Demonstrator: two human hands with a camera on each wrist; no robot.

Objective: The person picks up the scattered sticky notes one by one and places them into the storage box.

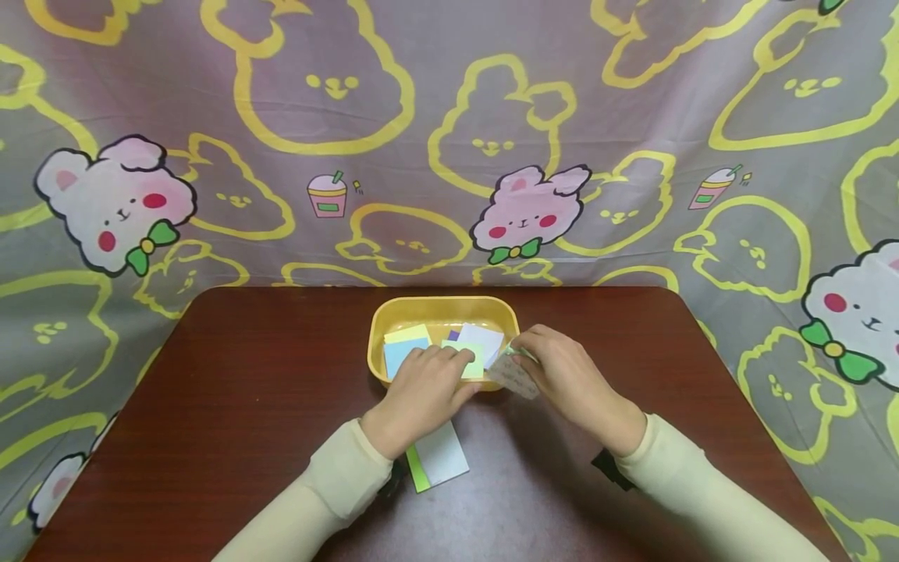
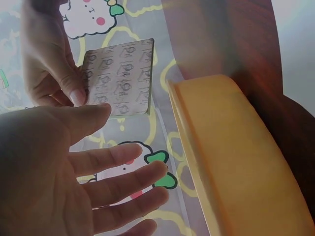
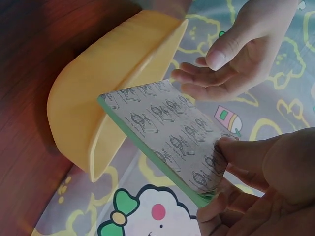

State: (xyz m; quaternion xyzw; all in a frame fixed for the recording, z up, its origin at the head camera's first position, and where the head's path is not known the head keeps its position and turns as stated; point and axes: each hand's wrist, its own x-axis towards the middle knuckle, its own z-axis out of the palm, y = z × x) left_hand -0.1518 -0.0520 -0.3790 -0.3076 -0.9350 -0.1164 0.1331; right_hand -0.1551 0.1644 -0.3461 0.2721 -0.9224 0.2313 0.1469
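My right hand (image 1: pixel 572 382) pinches a pad of sticky notes (image 3: pixel 167 130) by one edge, thumb on its printed grey backing. The pad has a pale green side and is held tilted over the near right rim of a yellow plastic basin (image 1: pixel 442 303). My left hand (image 2: pixel 83 172) hovers over the basin's near side with its fingers spread and nothing in them. Inside the basin lie a blue pad (image 1: pixel 396 353), a yellow pad (image 1: pixel 414 332), a pale green pad (image 1: pixel 476 355) and a white pad (image 1: pixel 485 337). A bit of purple (image 1: pixel 453 336) shows beside the white one.
On the brown table (image 1: pixel 281 375), in front of the basin, lies a white pad with a lime green strip (image 1: pixel 438 457), partly covered by my left forearm. A patterned cloth (image 1: pixel 421 156) hangs behind the table's far edge.
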